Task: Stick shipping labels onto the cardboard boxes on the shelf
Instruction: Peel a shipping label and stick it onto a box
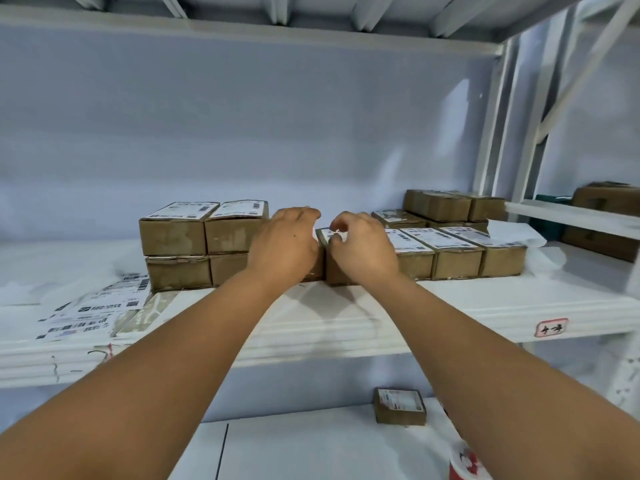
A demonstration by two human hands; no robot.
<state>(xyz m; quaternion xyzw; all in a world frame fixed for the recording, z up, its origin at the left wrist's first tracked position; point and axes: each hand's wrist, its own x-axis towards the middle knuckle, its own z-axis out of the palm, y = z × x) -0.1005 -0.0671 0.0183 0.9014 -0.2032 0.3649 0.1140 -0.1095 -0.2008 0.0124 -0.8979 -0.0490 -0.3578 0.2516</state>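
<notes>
Small brown cardboard boxes stand in rows on the white shelf (346,323). My left hand (284,247) lies over a box in the middle of the row, fingers curved down over its top and hiding it. My right hand (363,247) rests on the neighbouring labelled box (329,268), its fingers curled at the near corner of the white shipping label (329,233). Whether it pinches the label edge I cannot tell. A two-high stack of boxes (204,244) on the left carries labels on top. Three labelled boxes (457,251) stand to the right.
A sheet of unused shipping labels (93,306) lies on the shelf at the left. More boxes (446,204) are stacked behind at the right. One labelled box (400,406) sits on the lower surface, next to a red-and-white roll (465,462). A neighbouring shelf (588,216) holds larger cartons.
</notes>
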